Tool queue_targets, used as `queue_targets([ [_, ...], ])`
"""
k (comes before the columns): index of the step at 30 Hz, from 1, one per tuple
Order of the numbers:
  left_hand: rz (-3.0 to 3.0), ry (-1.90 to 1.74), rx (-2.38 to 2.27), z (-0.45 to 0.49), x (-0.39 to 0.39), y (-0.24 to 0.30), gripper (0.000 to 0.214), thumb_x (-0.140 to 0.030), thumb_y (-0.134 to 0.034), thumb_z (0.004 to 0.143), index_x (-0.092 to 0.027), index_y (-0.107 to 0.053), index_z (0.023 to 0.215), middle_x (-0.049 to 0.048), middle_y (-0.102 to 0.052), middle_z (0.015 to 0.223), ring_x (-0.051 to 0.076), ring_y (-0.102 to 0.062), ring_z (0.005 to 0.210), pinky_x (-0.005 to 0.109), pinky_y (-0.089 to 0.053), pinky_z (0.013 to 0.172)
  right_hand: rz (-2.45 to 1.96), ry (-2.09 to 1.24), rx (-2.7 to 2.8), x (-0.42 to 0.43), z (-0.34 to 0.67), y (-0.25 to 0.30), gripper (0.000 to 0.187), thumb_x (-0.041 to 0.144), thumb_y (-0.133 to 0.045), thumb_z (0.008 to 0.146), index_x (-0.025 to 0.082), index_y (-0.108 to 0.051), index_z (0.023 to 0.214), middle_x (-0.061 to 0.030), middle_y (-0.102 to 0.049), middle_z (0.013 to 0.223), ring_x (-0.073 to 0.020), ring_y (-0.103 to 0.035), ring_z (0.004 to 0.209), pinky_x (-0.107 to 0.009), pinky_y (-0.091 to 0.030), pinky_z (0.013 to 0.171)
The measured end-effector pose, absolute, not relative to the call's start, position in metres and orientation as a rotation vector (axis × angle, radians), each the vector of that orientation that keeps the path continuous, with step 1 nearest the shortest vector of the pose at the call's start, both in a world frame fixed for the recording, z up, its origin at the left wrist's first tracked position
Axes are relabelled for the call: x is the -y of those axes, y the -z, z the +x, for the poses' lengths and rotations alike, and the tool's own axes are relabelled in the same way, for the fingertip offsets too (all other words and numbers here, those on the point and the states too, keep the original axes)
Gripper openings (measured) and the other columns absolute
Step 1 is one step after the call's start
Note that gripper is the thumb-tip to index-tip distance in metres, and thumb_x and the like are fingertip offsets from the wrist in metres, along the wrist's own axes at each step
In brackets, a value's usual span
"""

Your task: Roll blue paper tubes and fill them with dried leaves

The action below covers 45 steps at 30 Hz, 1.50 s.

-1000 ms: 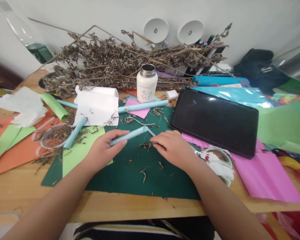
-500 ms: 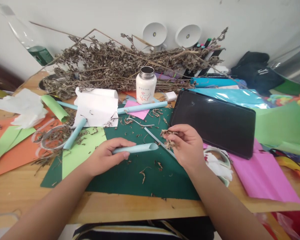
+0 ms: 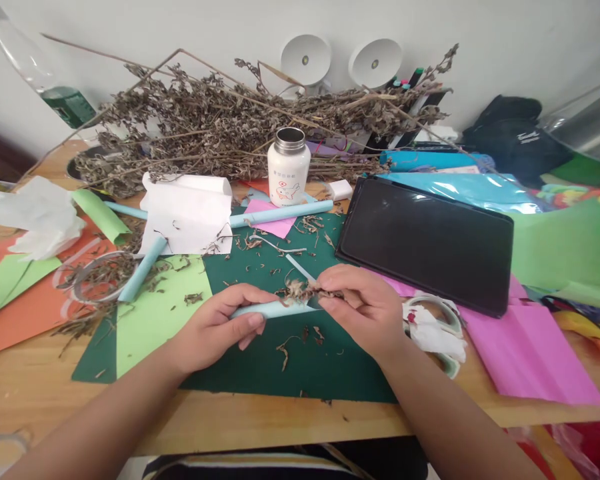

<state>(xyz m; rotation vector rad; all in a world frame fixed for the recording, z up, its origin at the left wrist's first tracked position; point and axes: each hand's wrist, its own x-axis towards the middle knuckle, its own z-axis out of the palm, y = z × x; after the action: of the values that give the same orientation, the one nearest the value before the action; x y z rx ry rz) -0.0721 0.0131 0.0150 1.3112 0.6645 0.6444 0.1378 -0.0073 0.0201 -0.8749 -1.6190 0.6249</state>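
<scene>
Low over the green cutting mat point(image 3: 290, 373), my left hand point(image 3: 225, 325) is closed around a light-blue paper tube point(image 3: 273, 309) that points right. My right hand point(image 3: 365, 307) pinches a small clump of dried leaves point(image 3: 300, 291) at the tube's right end. The clump covers the tube's opening, so I cannot tell whether any of it is inside. Leaf scraps point(image 3: 283, 353) lie scattered on the mat. More blue paper tubes point(image 3: 280, 213) rest behind my hands, one partly under a curled white paper sheet point(image 3: 187, 217).
A heap of dried plants point(image 3: 220, 127) lines the wall behind an uncapped white bottle point(image 3: 289, 170). To the right are a black tablet point(image 3: 430, 243), tape rolls point(image 3: 437, 327) and pink paper point(image 3: 525, 353). Leaf bits fill a ring point(image 3: 105, 277) on the left.
My right hand has moved left and brought the dried leaves to the blue tube's open end. My left hand still holds the tube, and the view has shifted slightly.
</scene>
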Motion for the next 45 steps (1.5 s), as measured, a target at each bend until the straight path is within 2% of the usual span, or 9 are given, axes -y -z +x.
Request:
queue_targets([
  [11, 1.445, -0.633, -0.785, -0.081, -0.014, -0.021, 0.021, -0.025, -0.05, 0.078, -0.016, -0.052, 0.097, -0.0011, -0.051, 0.064, 0.005, -0.045, 0.048, 0.017, -0.037, 0.044, -0.851, -0.631, 1.913, 0.005, 0.146, -0.03, 0.02, 0.009, -0.045, 0.075, 0.02, -0.058, 0.086, -0.0061, -0.051, 0.089, -0.0124, -0.054, 0.075, -0.029, -0.048, 0.065],
  [18, 1.746, -0.526, -0.921, -0.084, -0.019, -0.026, 0.022, -0.025, -0.048, 0.077, -0.018, -0.055, 0.097, 0.0032, -0.055, 0.076, 0.006, -0.045, 0.048, 0.017, -0.037, 0.043, -0.981, -0.715, 1.911, 0.004, 0.149, -0.031, 0.019, 0.009, -0.05, 0.073, 0.021, -0.06, 0.083, -0.0017, -0.054, 0.076, -0.0105, -0.054, 0.068, -0.023, -0.046, 0.056],
  [24, 1.931, -0.505, -0.947, -0.083, -0.023, -0.028, 0.023, -0.023, -0.05, 0.074, -0.019, -0.059, 0.096, 0.0034, -0.058, 0.076, 0.011, -0.052, 0.063, 0.02, -0.041, 0.055, -1.133, -0.674, 1.979, 0.005, 0.146, -0.032, 0.012, 0.008, -0.054, 0.07, 0.02, -0.053, 0.07, 0.0015, -0.06, 0.07, -0.01, -0.053, 0.067, -0.023, -0.043, 0.061],
  [28, 1.765, -0.487, -0.938, -0.082, -0.021, -0.026, 0.025, -0.025, -0.049, 0.076, -0.016, -0.057, 0.097, 0.0028, -0.057, 0.073, 0.008, -0.048, 0.051, 0.018, -0.04, 0.046, -1.13, -0.65, 2.088, 0.004, 0.146, -0.033, 0.014, 0.008, -0.052, 0.072, 0.02, -0.055, 0.065, 0.0018, -0.06, 0.068, -0.0104, -0.051, 0.068, -0.025, -0.041, 0.063],
  [34, 1.526, -0.562, -0.899, -0.083, -0.018, -0.024, 0.024, -0.028, -0.049, 0.076, -0.015, -0.055, 0.096, -0.0003, -0.053, 0.062, 0.005, -0.045, 0.045, 0.016, -0.038, 0.041, -1.0, -0.687, 2.164, 0.003, 0.154, -0.032, 0.019, 0.021, -0.044, 0.078, 0.02, -0.061, 0.087, -0.0082, -0.051, 0.104, -0.0182, -0.047, 0.096, -0.036, -0.039, 0.082],
  [37, 1.502, -0.585, -0.856, -0.082, -0.017, -0.025, 0.021, -0.025, -0.049, 0.077, -0.015, -0.054, 0.095, -0.0011, -0.051, 0.062, 0.005, -0.044, 0.045, 0.016, -0.038, 0.042, -1.0, -0.806, 2.293, 0.004, 0.156, -0.033, 0.022, 0.03, -0.045, 0.079, 0.02, -0.059, 0.094, -0.0083, -0.029, 0.133, -0.0232, -0.036, 0.112, -0.041, -0.033, 0.09],
  [39, 1.51, -0.58, -0.808, -0.081, -0.017, -0.025, 0.02, -0.024, -0.048, 0.078, -0.016, -0.053, 0.095, -0.0017, -0.05, 0.063, 0.005, -0.044, 0.046, 0.016, -0.038, 0.043, -0.998, -0.883, 2.324, 0.004, 0.156, -0.033, 0.024, 0.035, -0.045, 0.079, 0.02, -0.059, 0.093, -0.0071, -0.021, 0.137, -0.0241, -0.035, 0.113, -0.042, -0.033, 0.09],
  [43, 1.519, -0.566, -0.795, -0.081, -0.018, -0.024, 0.021, -0.025, -0.048, 0.078, -0.017, -0.052, 0.097, -0.0022, -0.049, 0.063, 0.005, -0.043, 0.047, 0.016, -0.037, 0.043, -0.899, -0.867, 2.051, 0.006, 0.152, -0.031, 0.028, 0.037, -0.04, 0.081, 0.019, -0.061, 0.086, -0.0101, -0.046, 0.109, -0.0208, -0.046, 0.098, -0.039, -0.039, 0.083],
  [45, 1.525, -0.567, -0.845, -0.082, -0.021, -0.024, 0.021, -0.027, -0.049, 0.078, -0.016, -0.053, 0.096, -0.0026, -0.048, 0.061, 0.005, -0.043, 0.046, 0.015, -0.036, 0.042, -0.868, -0.835, 1.793, 0.007, 0.148, -0.029, 0.03, 0.039, -0.04, 0.08, 0.02, -0.061, 0.089, -0.0069, -0.049, 0.089, -0.0176, -0.05, 0.083, -0.035, -0.043, 0.073],
])
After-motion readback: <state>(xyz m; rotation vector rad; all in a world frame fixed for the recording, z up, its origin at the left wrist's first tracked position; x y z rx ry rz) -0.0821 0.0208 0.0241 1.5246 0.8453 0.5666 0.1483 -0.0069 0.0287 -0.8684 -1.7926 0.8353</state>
